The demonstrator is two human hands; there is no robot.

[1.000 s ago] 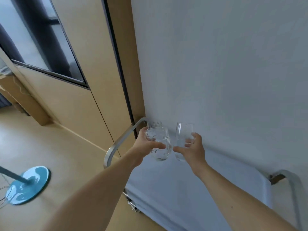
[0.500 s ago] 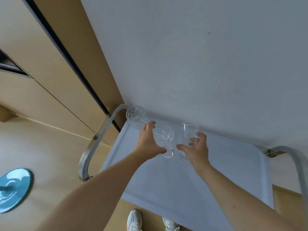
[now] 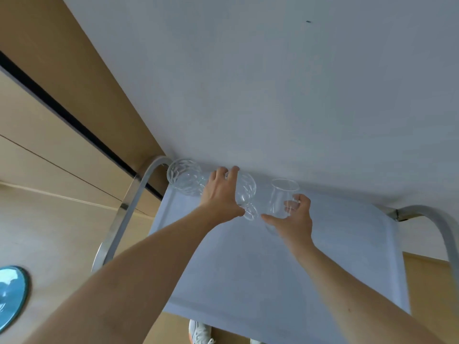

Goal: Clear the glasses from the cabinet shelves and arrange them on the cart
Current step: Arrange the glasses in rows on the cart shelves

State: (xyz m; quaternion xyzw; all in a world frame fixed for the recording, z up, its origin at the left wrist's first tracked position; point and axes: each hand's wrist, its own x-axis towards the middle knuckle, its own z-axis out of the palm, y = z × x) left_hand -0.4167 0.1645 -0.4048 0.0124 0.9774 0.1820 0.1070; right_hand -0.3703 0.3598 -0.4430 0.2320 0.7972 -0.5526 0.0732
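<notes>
My left hand (image 3: 221,194) grips a round patterned glass (image 3: 246,192) low over the far left part of the white cart top (image 3: 248,269). Right beside it, in the far left corner, stands another patterned glass (image 3: 185,177), close to my knuckles. My right hand (image 3: 295,217) holds a plain clear tumbler (image 3: 282,198) upright, just right of the first glass, near the cart's back edge by the wall.
The cart has curved metal handles on the left (image 3: 129,207) and right (image 3: 442,234). A white wall (image 3: 273,83) rises behind it, and wooden cabinet panels (image 3: 49,120) are to the left. A blue round base (image 3: 11,294) lies on the floor. White shoes (image 3: 200,332) show below.
Both hands have brought their glasses down and forward to the cart's back edge. The view has tilted down, so the cart top and the corner glass now show fully.
</notes>
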